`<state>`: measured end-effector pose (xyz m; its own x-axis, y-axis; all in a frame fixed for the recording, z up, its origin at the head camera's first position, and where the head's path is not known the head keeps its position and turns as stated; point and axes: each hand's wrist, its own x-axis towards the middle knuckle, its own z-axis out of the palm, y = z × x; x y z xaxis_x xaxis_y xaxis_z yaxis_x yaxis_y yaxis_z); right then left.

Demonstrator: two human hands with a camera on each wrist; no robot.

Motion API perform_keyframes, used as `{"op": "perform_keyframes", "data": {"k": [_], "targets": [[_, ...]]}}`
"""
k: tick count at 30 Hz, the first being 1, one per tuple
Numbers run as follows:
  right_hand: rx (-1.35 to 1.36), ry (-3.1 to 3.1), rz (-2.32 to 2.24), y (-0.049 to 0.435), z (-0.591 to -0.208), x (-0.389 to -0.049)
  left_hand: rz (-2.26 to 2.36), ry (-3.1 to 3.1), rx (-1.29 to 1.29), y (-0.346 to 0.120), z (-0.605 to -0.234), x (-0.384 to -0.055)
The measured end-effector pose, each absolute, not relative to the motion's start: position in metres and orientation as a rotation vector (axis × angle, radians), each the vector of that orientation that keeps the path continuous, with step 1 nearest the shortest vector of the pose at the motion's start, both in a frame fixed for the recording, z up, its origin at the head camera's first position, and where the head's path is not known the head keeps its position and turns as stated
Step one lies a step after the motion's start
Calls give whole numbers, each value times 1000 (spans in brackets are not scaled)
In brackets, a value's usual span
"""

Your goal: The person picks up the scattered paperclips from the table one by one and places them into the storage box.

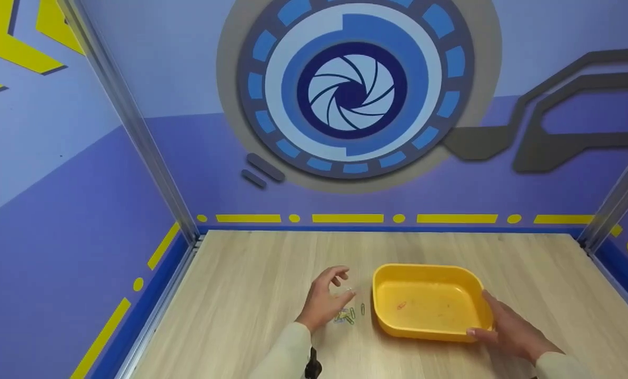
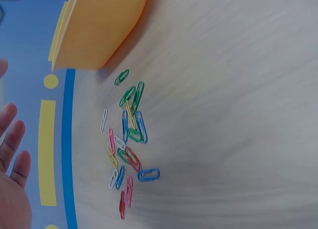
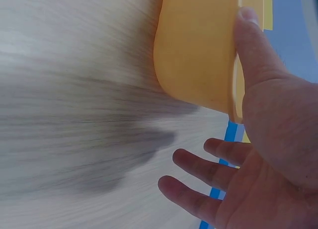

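Observation:
A yellow plastic tub (image 1: 424,334) stands on the table, a small red paper clip (image 1: 401,305) lying on its floor. My right hand (image 1: 519,329) holds the tub's near right corner, thumb on the rim; in the right wrist view several fingers (image 3: 198,201) spread out beside the wall. Left of the tub lies a loose group of coloured paper clips (image 2: 133,135), with one green clip (image 2: 121,77) nearest the tub. Over this group hovers my left hand (image 1: 324,300), its fingers loosely bent and thumb apart. The hand partly covers the clips in the head view.
The wooden tabletop (image 1: 250,295) is bounded by a printed back wall (image 1: 177,158) and a left side wall (image 1: 56,237). Metal posts (image 1: 135,116) rise at the corners. A dark cord or strap end (image 1: 312,366) hangs by the left sleeve (image 1: 287,350).

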<state>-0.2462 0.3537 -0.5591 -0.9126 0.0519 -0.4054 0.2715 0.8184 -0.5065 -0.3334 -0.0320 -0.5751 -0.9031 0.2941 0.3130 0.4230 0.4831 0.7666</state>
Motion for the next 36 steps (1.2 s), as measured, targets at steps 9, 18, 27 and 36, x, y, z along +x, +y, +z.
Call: {"op": "perform_keyframes", "data": {"k": [9, 18, 27, 36], "targets": [[244, 2604, -845, 354, -558, -246, -1411, -2598, -577, -43, -576, -332], [245, 2610, -825, 353, -558, -246, -1388, -2589, -560, -53, -583, -334], [216, 2651, -811, 353, -560, -248, -1376, -2565, -534, -64, -588, -335], [215, 2645, -830, 353, -561, -247, -1367, -2560, -533, -74, -595, -334]]}}
